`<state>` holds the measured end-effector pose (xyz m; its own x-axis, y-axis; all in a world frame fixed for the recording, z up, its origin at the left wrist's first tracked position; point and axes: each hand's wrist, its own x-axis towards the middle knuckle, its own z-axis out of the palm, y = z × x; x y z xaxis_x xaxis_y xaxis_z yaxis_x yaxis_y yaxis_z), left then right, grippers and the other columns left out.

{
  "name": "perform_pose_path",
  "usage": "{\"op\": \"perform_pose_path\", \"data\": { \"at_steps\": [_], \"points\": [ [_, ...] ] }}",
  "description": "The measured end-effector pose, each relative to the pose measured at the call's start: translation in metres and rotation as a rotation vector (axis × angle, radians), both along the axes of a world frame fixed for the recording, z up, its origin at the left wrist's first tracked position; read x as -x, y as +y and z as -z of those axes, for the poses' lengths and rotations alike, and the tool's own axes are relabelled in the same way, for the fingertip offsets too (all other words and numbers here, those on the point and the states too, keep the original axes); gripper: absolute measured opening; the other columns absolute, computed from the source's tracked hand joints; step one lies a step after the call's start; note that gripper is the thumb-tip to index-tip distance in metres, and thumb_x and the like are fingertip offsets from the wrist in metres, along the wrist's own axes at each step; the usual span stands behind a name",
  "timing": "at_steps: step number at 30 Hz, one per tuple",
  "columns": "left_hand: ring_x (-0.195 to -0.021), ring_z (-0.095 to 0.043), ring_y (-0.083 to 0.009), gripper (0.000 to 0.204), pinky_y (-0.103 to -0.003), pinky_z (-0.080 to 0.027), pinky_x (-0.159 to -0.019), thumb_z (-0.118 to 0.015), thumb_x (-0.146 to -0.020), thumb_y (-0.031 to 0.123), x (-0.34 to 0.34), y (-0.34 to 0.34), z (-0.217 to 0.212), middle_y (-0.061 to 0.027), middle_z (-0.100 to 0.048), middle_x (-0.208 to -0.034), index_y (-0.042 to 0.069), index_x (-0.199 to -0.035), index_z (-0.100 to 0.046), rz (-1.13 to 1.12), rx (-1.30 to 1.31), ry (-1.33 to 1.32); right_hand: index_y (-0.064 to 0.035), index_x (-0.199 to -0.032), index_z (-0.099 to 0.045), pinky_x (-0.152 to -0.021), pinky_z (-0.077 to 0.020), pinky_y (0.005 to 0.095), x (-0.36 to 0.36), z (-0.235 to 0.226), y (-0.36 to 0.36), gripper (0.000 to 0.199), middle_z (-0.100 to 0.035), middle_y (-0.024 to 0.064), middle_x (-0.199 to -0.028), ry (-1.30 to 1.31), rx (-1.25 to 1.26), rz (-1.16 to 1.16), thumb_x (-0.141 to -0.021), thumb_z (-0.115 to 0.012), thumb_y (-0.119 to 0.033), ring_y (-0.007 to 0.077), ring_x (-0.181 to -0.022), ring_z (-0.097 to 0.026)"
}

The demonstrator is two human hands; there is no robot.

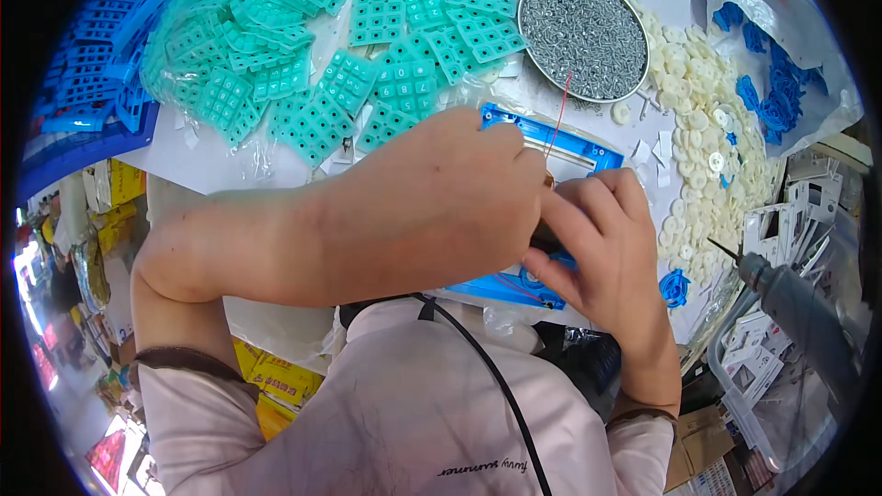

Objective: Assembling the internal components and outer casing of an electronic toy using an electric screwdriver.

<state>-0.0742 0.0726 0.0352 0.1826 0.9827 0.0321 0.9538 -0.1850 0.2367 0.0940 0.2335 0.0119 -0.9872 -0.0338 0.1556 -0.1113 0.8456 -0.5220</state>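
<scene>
Over the near middle of the table, my left hand (478, 174) lies across a blue plastic casing (501, 117), knuckles bent and fingertips hidden below. My right hand (602, 234) comes in from the right, with its curled fingers and thumb closing on a small dark part (546, 239) inside the casing. What exactly that part is stays covered by the hands. A thin red wire (560, 112) rises from between the hands toward the round tray of screws. The casing's lower edge shows beneath my wrists, with another reddish wire along it.
Green rubber keypads (404, 73) pile up at the back left, beside stacked blue casings (101, 28). A round metal tray (521, 14) holds many small screws. Cream plastic discs (707, 156) spread along the right. A grey electric screwdriver (799, 312) and a clear bin (735, 386) stand at the right.
</scene>
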Motion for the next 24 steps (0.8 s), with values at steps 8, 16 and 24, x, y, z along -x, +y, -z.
{"op": "perform_pose_path", "data": {
  "at_steps": [8, 16, 24],
  "points": [
    [-0.079, -0.057, -0.0208, 0.013, -0.034, -0.045, -0.063, -0.064, -0.076, 0.015, -0.002, -0.012, 0.002, -0.0048, -0.054, -0.083, 0.005, -0.082, -0.061, -0.046, -0.057, -0.107, -0.0128, -0.115, -0.064, -0.072, -0.0477, 0.0388, 0.011, -0.008, 0.000, 0.041, -0.055, 0.0049, -0.097, -0.087, -0.111, -0.175, -0.078, -0.075, -0.024, 0.0257, -0.089, -0.054],
    [-0.080, -0.058, -0.0238, 0.032, -0.035, -0.046, -0.065, -0.065, -0.076, 0.010, -0.021, -0.042, 0.005, -0.0090, -0.057, -0.091, -0.003, -0.105, -0.068, -0.227, 0.036, -0.141, -0.0123, -0.112, -0.063, -0.072, -0.0543, 0.0332, 0.012, -0.018, -0.009, 0.037, -0.056, 0.0029, -0.098, -0.111, -0.248, -0.213, -0.079, -0.075, -0.024, 0.0224, -0.094, -0.057],
    [-0.084, -0.061, -0.0291, 0.034, -0.042, -0.048, -0.066, -0.070, -0.077, 0.006, -0.036, -0.049, 0.016, -0.0121, -0.061, -0.098, -0.002, -0.110, -0.067, -0.455, -0.078, -0.355, -0.0116, -0.119, -0.064, -0.075, -0.0557, 0.0344, 0.017, -0.027, -0.010, 0.044, -0.058, 0.0050, -0.102, -0.194, -0.191, -0.227, -0.077, -0.076, -0.020, 0.0246, -0.099, -0.058]
  ]
}}
